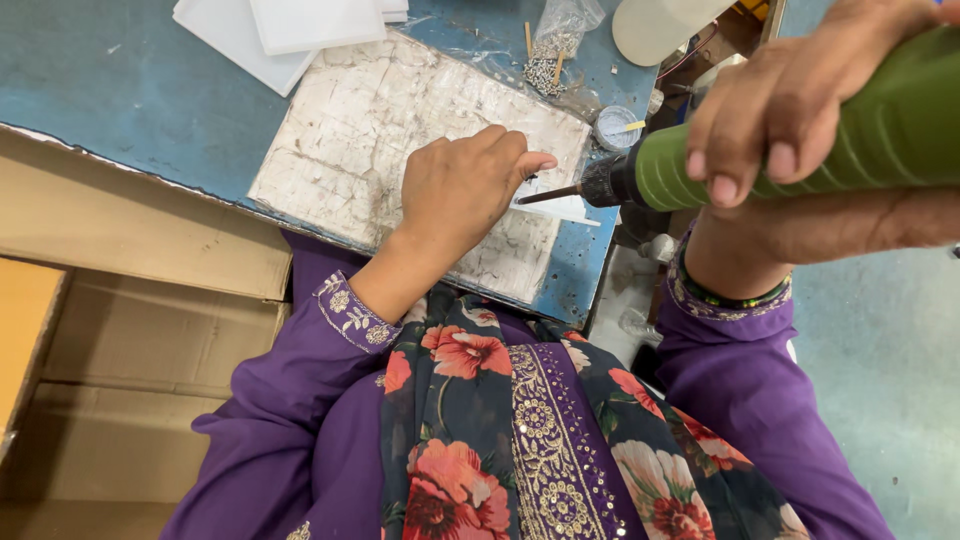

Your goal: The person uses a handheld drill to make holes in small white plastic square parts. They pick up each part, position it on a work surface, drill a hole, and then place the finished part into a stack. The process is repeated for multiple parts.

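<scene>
Purple sleeves and a flowered scarf (520, 420) fill the bottom of the view, closest of all. Past them sits the worn white board (370, 130), lying flat on the blue table (120, 90). That board is the spot to measure everything from.

On the board's right half rests the left hand (462, 190). Its fingers are curled together and pressed down on a small white piece (560, 208) at the board's right edge. Most of the piece is hidden under the fingers, so its shape is hard to tell. It looks thin and light, and it would likely slide if it were not pinned down. Holding it flat near its edge, with fingers away from the tip, seems the safest way.

Just right of the board, the right hand (790, 100) is wrapped tight around a green power screwdriver (800, 150). The tool looks thick, hard and a bit heavy. Its ribbed green body gives a good place to hold. Its thin dark metal tip (550, 193) points left and comes right up to the white piece and the left fingertips.

Beyond the board's far right corner lie a clear bag of small metal screws (548, 60) and a little round tub (614, 126). Beyond its far left corner sit white flat sheets (270, 35). Brown cardboard boxes (130, 330) sit left of the board, below the table.
</scene>
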